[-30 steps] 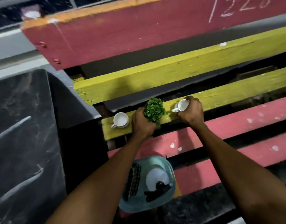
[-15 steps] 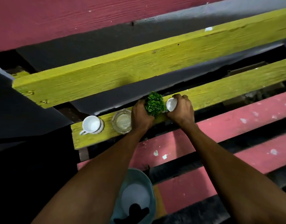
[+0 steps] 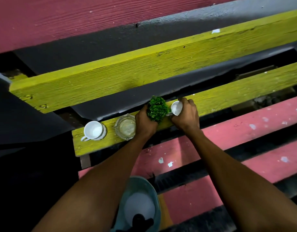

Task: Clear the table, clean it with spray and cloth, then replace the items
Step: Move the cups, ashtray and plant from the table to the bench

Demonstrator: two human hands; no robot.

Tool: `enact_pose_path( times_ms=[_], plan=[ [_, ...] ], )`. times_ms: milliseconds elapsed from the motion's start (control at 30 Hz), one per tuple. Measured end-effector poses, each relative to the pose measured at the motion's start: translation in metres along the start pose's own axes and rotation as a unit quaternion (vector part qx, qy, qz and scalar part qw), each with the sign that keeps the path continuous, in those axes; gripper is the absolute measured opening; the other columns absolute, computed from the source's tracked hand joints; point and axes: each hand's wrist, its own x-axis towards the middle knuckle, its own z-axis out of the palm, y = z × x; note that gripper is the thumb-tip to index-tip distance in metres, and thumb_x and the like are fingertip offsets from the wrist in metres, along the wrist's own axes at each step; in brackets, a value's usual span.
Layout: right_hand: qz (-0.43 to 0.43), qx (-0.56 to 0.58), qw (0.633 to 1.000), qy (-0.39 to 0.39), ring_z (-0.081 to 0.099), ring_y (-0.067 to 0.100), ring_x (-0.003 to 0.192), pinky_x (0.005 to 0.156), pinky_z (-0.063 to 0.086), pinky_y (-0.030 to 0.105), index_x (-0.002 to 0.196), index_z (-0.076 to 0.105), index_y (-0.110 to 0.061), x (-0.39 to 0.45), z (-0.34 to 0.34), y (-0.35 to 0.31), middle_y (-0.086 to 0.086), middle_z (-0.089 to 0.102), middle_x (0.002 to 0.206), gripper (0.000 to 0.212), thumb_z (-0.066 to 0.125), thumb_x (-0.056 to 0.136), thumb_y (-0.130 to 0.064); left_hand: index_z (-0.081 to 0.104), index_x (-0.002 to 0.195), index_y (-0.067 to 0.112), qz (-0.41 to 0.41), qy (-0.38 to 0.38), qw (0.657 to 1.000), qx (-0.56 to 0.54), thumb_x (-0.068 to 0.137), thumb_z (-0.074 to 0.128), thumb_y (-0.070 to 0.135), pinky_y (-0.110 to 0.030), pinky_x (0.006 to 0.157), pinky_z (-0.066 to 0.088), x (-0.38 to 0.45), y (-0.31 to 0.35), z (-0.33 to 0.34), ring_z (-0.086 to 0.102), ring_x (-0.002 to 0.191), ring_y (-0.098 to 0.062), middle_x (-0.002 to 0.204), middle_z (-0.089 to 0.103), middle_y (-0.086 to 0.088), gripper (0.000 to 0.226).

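**Gripping plant and cup on the yellow plank**

Holding two things at once, the person works at the near yellow plank (image 3: 228, 99) that serves as tabletop. The left hand (image 3: 144, 119) has its grip curled round the base of a small green plant (image 3: 157, 108), its pot hidden by fingers and leaves. The right hand (image 3: 186, 114) has its grip clamped on a white cup (image 3: 176, 108), tipped so its mouth faces left, toward the plant. The two items almost touch between the hands — likely because both are being set down or lifted together as neighbours in a row.

Just left of the left hand sits a glass ashtray (image 3: 126, 127), its edge close against the wrist, and further left a second white cup (image 3: 93, 130) on its saucer, handle toward the near edge. All lie along the same plank, so the row looks deliberately ordered; I judge this to be either clearing or replacing, and cannot tell which.

Below, between the forearms, a teal basin (image 3: 154, 195) holds something white and a dark object, possibly the spray.

Compared with half a second ago, little differs: hands, plant and cup keep the same places, and the ashtray and far cup are unmoved. A second ago the ashtray was not in view and the left cup lay nearer the hand.
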Motion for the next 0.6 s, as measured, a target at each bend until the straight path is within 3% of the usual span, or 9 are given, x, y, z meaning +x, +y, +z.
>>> enact_pose_path(
  times_ms=[267,433,600],
  plan=[
    [0.009,-0.029,0.999,-0.018,0.048,0.037,0.125,0.088,0.049,0.045,0.140,0.043,-0.014,-0.003,-0.001,-0.002,0.014,0.050,0.131,0.077,0.079,0.074,-0.027,0.058,0.137,0.010,-0.011,-0.035,0.998,0.045,0.073,0.085,0.014,-0.016,0.087,0.042,0.000,0.001,-0.012,0.065,0.114,-0.021,0.125,0.070,-0.010,0.069],
    [0.014,-0.040,0.999,-0.024,0.043,0.035,0.129,0.089,0.048,0.046,0.144,0.038,-0.015,-0.005,-0.003,-0.006,0.013,0.045,0.136,0.082,0.078,0.073,-0.026,0.050,0.137,0.011,-0.021,-0.043,0.996,0.070,0.067,0.087,0.006,-0.011,0.074,0.037,0.000,0.002,-0.018,0.066,0.108,-0.026,0.119,0.069,-0.011,0.080],
    [-0.007,-0.065,0.998,-0.016,0.041,0.035,0.129,0.090,0.047,0.045,0.142,0.040,-0.015,-0.013,-0.007,-0.015,0.014,0.042,0.138,0.079,0.076,0.073,-0.027,0.046,0.141,0.015,-0.010,-0.066,0.994,0.090,0.062,0.092,0.017,-0.022,0.084,0.048,-0.001,0.007,-0.026,0.065,0.112,-0.020,0.126,0.067,-0.006,0.091]
  ],
)
